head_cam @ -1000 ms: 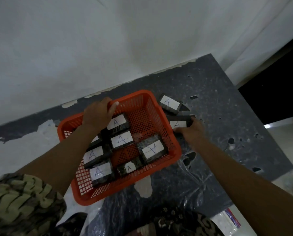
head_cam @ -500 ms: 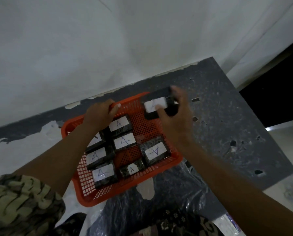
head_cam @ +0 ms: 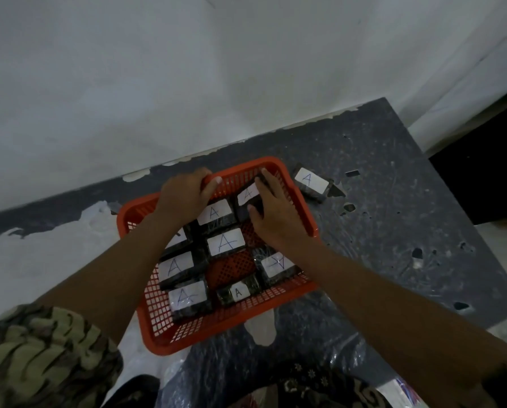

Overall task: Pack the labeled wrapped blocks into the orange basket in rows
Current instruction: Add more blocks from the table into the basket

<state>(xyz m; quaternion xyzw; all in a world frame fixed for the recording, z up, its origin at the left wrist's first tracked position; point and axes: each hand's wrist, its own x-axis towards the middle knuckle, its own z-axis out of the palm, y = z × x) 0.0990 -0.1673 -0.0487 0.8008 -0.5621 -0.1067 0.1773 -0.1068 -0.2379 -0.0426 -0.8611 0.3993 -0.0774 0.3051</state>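
Head view: left hand [head_cam: 184, 195] clamped on far rim of orange plastic mesh basket [head_cam: 302, 198]. Right hand [head_cam: 271, 214] grasping dark wrapped block with white "A" label [head_cam: 248, 195], inside basket's far corner, just right of left hand. Seven more labeled blocks [head_cam: 225, 242] in basket, nearer than both hands. One labeled block [head_cam: 311, 182] on grey speckled tabletop [head_cam: 393, 201], right of right hand.

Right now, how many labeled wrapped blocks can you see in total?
8. Seven are in the orange basket: six lying flat, one being placed by the right hand at the far end. One block lies on the table. The left arm may hide more.
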